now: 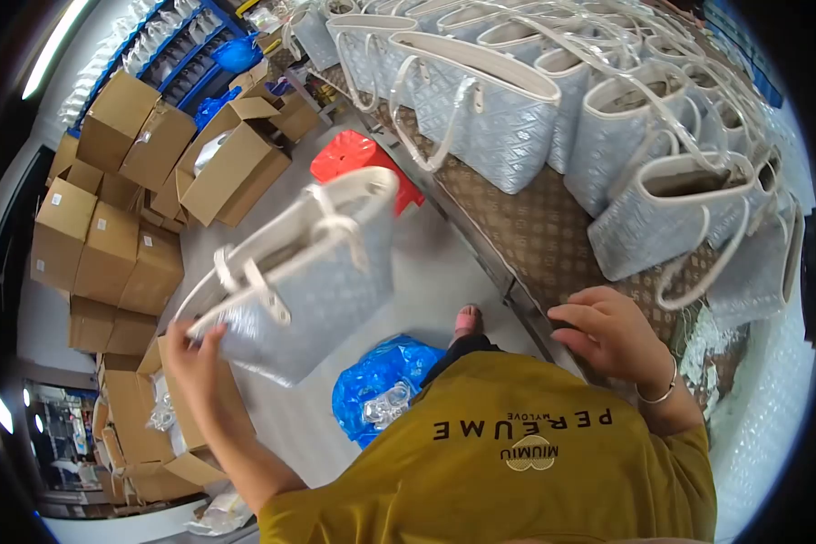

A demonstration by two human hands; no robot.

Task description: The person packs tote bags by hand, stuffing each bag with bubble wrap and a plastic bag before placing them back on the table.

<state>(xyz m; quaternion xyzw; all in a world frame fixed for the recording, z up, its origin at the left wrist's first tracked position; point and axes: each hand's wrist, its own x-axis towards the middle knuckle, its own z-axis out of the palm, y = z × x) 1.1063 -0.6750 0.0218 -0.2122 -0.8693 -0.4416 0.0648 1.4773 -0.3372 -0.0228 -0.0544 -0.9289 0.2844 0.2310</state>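
A silver-grey tote bag (322,290) with cream trim and cream handles hangs tilted in the air over the floor, slightly blurred. My left hand (193,349) pinches its top rim at the near left corner. On the other side, my right hand (607,331) is raised at the edge of the brown patterned table (508,213), its fingers curled but apart and nothing between them. Beyond that hand stand several similar totes, the nearest one (662,218) with its handle drooping toward the table edge.
Cardboard boxes (113,236) are stacked along the left, some open. A red stool (349,156) stands beside the table. By my foot lies a blue plastic bag (358,385) with clear wrapping in it. Blue shelves (186,68) hold wrapped items at the back left.
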